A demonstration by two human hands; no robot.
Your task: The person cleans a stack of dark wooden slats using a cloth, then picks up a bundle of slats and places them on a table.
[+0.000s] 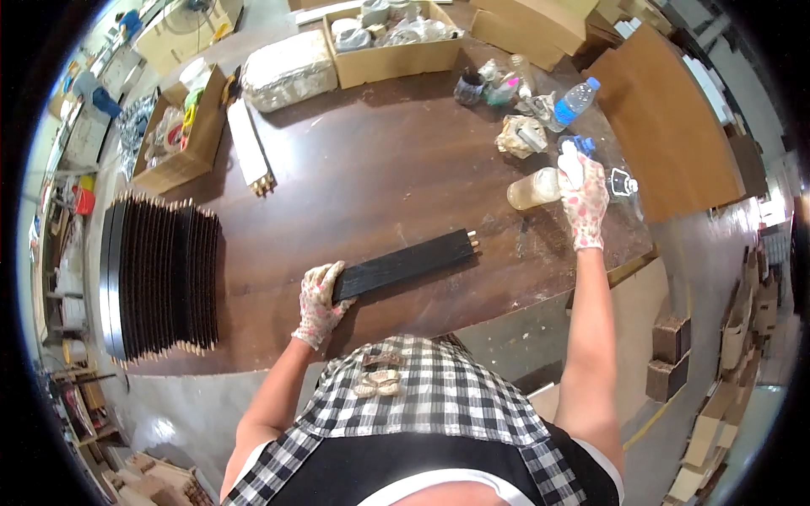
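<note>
The left hand (321, 299) wears a white glove with pink spots. Its fingers are closed on the near end of a long black board (405, 263). The board lies flat on the dark brown table (363, 177), right in front of the person. Small light pegs stick out of its far end.

The right hand (582, 198) wears the same kind of glove. It is reaching far out over the table. Its fingers are wrapped around a see-through bottle (533, 188) with pale tan stuff inside. The bottle lies tipped on its side, and the hand holds it at the cap end.

Just past that hand lies a crumpled rag (519, 135). A water bottle with a blue cap (575, 103) lies near the rag.

Far to the left, a big row of black boards (160, 278) stands on edge, packed close together. A white board (249, 145) lies farther back on the table. Behind it sit an open cardboard box (392, 46) and a wrapped bundle (288, 69). Another box (181, 131) holds bright odds and ends
</note>
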